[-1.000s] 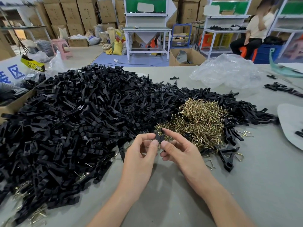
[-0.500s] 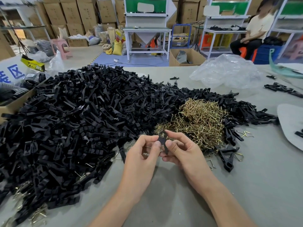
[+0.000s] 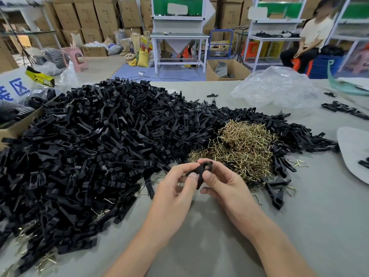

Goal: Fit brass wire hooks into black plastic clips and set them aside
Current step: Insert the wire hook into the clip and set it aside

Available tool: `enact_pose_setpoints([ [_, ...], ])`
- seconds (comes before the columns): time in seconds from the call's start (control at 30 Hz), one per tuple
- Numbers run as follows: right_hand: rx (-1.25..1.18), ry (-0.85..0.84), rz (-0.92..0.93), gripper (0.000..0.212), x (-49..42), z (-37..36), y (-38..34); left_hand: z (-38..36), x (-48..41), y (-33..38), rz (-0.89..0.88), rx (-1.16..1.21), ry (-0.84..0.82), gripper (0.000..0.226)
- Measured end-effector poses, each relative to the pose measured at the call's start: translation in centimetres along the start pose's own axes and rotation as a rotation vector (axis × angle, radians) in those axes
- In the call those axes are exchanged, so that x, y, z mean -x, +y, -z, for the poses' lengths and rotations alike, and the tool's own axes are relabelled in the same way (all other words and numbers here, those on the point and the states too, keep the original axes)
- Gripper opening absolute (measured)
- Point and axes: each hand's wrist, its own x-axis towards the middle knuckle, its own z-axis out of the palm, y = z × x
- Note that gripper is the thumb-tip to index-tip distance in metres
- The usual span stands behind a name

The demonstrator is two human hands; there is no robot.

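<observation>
Black plastic clip [image 3: 201, 171] sits pinched between both hands just above the table [image 3: 209, 242], near the middle of the view. The left hand [image 3: 175, 190] grips its left end between curled thumb and forefinger, and the right hand [image 3: 226, 185] clamps its right end the same way, thumb in front and forefinger arched over the top. A small metallic glint shows on the clip beside the left thumb; whether a hook is seated there I cannot tell. At 1 o'clock from the fingers, just beyond them, lies the tangled pile of brass wire hooks [image 3: 241, 146]. A large heap of black clips [image 3: 89, 156] spreads from 8 o'clock round to 12 o'clock and wraps behind the hooks. A few loose clips [image 3: 276, 193] and stray hooks lie at 3 o'clock. Further out, a crumpled clear plastic bag [image 3: 277, 86] rests at 1 o'clock. At 10 o'clock a white sign [image 3: 19, 87] carries the blue character 区, with another character cut off by the frame edge. Beside it a yellow-and-black label [image 3: 40, 78] reads "PRO", the rest unclear. A seated person [image 3: 311, 39] is far off at 1 o'clock, among stacked cardboard boxes [image 3: 83, 15] whose printing is too small to read.
</observation>
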Motion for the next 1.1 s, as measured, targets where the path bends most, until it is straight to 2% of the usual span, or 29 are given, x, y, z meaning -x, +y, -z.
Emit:
enact_pose_setpoints([
  [0.1, -0.055, 0.128, 0.039, 0.023, -0.3, 0.2, -0.4, 0.7, -0.5, -0.9, 0.036, -0.176, 0.078, 0.031],
  [0.2, -0.171, 0.243, 0.053, 0.019, -0.3, 1.1, -0.9, 1.8, -0.9, -2.0, -0.062, -0.79, 0.036, 0.041],
  [0.23, -0.205, 0.273, 0.056, 0.018, -0.3, 1.3, -1.1, 1.9, -0.9, -2.3, -0.076, -0.93, 0.01, 0.042],
  [0.3, -0.248, 0.313, 0.063, 0.015, -0.2, 1.5, -1.4, 1.8, -0.9, -2.4, -0.103, -1.042, -0.019, 0.039],
  [0.43, -0.264, 0.342, 0.045, 0.015, -0.2, 1.5, -1.4, 1.3, -1.1, -2.3, -0.17, -1.11, -0.008, 0.031],
  [0.57, -0.299, 0.326, 0.018, 0.015, -0.2, 1.2, -1.5, 1.1, -1.4, -2.3, -0.273, -1.115, 0.043, 0.016],
  [0.8, -0.508, 0.26, -0.1, 0.021, 0.0, 1.6, -1.8, 0.8, -1.3, -1.7, -0.371, -1.139, 0.019, 0.016],
  [0.87, -0.592, 0.264, -0.132, 0.021, 0.0, 1.7, -1.8, 0.8, -1.1, -1.3, -0.335, -0.991, 0.034, 0.015],
  [1.0, -0.726, 0.241, -0.165, 0.023, 0.0, 2.0, -1.8, 0.6, -0.8, -0.7, -0.07, -0.442, 0.116, 0.018],
  [1.1, -0.782, 0.207, -0.17, 0.026, -0.1, 1.9, -1.8, 0.6, -0.9, -0.3, 0.03, -0.235, 0.163, 0.018],
])
